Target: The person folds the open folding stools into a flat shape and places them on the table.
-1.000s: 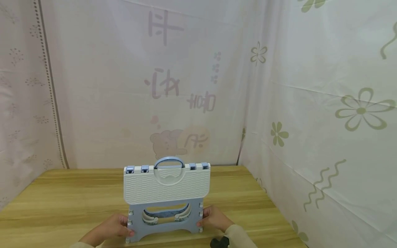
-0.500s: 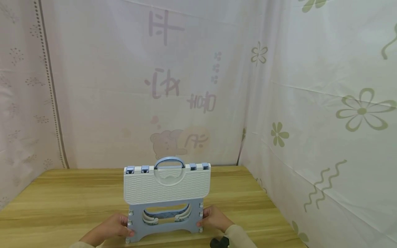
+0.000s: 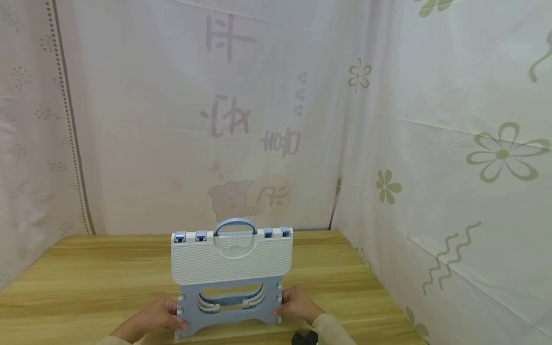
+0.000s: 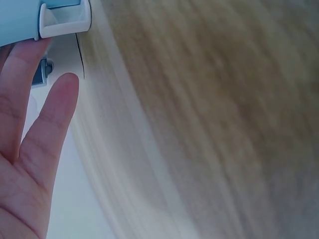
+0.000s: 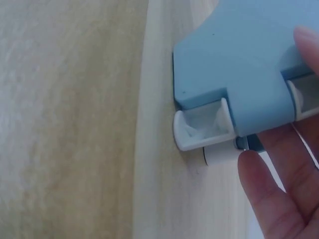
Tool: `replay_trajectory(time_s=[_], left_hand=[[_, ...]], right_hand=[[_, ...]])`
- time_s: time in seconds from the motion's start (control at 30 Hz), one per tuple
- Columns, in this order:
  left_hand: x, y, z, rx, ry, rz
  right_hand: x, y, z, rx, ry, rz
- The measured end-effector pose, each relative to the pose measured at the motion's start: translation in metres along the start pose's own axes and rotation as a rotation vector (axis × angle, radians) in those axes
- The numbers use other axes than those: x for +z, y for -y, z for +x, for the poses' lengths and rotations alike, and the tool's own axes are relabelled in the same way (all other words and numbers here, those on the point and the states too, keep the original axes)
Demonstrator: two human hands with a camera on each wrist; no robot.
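A folding step stool (image 3: 232,270) stands upright, folded, on the wooden table in the head view. Its white woven-pattern top panel is uppermost, with a blue carry handle (image 3: 235,221) at the upper edge, and its light blue leg panel is below. At the lower left side of the leg panel, my left hand (image 3: 153,317) pinches the edge, thumb in front. My right hand (image 3: 303,305) pinches the opposite edge likewise. The left wrist view shows a corner of the stool (image 4: 20,22) above the left fingers. In the right wrist view, fingertips (image 5: 254,167) lie behind the blue leg panel.
The wood-grain table (image 3: 99,273) spreads around the stool. Printed fabric (image 3: 142,120) hangs behind it, and more drapes line both sides, the right one (image 3: 453,201) running along the table's edge. A small black object (image 3: 305,337) sits beside the right sleeve (image 3: 334,329).
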State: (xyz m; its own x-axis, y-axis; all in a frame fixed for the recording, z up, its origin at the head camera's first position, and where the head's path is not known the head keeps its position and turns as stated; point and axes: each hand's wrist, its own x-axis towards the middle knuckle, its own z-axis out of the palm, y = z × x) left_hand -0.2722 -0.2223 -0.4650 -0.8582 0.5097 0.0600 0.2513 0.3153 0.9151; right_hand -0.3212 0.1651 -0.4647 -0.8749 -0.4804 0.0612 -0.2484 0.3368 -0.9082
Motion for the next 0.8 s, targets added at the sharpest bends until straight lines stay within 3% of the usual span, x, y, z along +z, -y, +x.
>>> replay_trajectory(time_s=[0.2, 0.47, 0.7, 0.8], left_hand=[[0.002, -0.001, -0.001, 0.039, 0.005, -0.011], [0.002, -0.003, -0.001, -0.025, -0.021, -0.003], [-0.001, -0.003, -0.005, 0.036, -0.034, 0.011], [-0.007, -0.005, -0.01, -0.056, -0.07, 0.053]], right_hand=[[0.001, 0.0, 0.0, -0.01, 0.002, 0.0], [-0.003, 0.004, -0.002, -0.033, 0.04, -0.043], [-0.018, 0.005, -0.003, -0.038, 0.117, -0.072], [-0.026, 0.004, -0.003, -0.036, 0.115, -0.048]])
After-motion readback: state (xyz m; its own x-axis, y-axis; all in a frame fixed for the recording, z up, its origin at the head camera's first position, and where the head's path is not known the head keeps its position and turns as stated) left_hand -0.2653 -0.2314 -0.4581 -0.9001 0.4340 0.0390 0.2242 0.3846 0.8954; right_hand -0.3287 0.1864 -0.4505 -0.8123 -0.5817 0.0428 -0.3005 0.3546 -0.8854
